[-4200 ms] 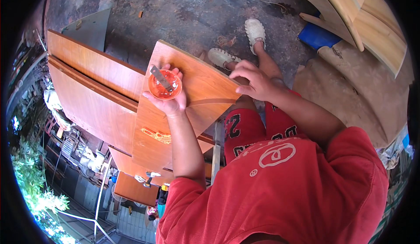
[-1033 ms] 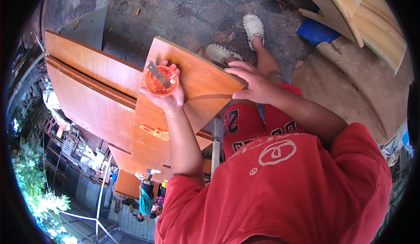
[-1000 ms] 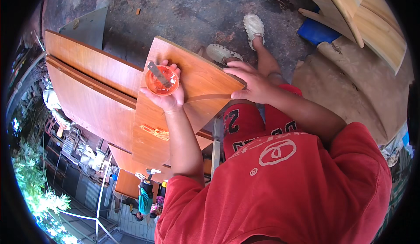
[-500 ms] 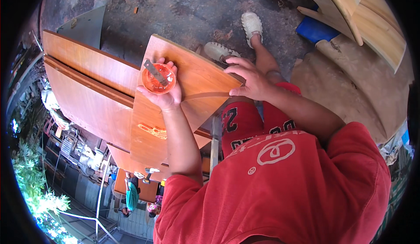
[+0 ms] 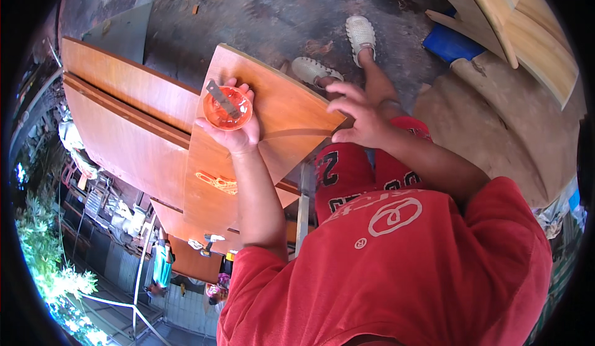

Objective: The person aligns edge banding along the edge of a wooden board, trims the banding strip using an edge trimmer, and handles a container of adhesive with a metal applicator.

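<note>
My left hand [image 5: 240,139] holds a small bowl [image 5: 217,114] from below, its fingers curled around the far side. Glossy orange-red paste coats the inside of the bowl. Across it rests a flat dark metal scraper blade [image 5: 224,98], one end over the rim. Beneath my left hand lies a smooth orange-brown wooden board [image 5: 282,107], with a shadow across its right part. My right hand [image 5: 359,118] hovers by the board's right corner, fingers spread and nothing in them. Whether a fingertip still touches the edge, I cannot tell.
More wooden panels [image 5: 130,129] stand at the left. An orange cut-out shape [image 5: 217,182] marks the board's near part. Brown sheeting [image 5: 489,123], a blue object [image 5: 451,41] and curved wooden pieces [image 5: 539,42] are at the right. Another person [image 5: 162,265] is in the background, lower left.
My right hand has shifted slightly right, off the board's corner, its fingers opening. The bowl in my left hand has barely moved. The person in the background has moved left.
</note>
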Tool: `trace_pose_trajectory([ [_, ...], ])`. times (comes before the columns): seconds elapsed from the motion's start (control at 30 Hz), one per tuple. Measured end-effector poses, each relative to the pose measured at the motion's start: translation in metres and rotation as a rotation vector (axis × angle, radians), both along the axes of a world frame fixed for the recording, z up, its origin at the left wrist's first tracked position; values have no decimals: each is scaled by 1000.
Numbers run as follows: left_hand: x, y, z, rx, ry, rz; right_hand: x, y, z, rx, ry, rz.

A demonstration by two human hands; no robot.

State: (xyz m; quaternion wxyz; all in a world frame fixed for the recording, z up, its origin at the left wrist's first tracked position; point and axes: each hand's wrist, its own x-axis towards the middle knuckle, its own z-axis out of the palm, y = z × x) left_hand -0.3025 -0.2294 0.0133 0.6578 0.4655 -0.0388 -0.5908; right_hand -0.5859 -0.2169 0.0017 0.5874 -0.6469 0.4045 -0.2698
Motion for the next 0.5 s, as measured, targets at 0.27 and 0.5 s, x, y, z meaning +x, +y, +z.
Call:
trace_pose_trajectory([
  [0.27, -29, -2, 11, 27, -241, -128, 35, -59, 59, 22, 151, 276],
  [0.5, -50, -4, 19, 14, -297, -163, 66, -99, 90, 42, 531, 650],
])
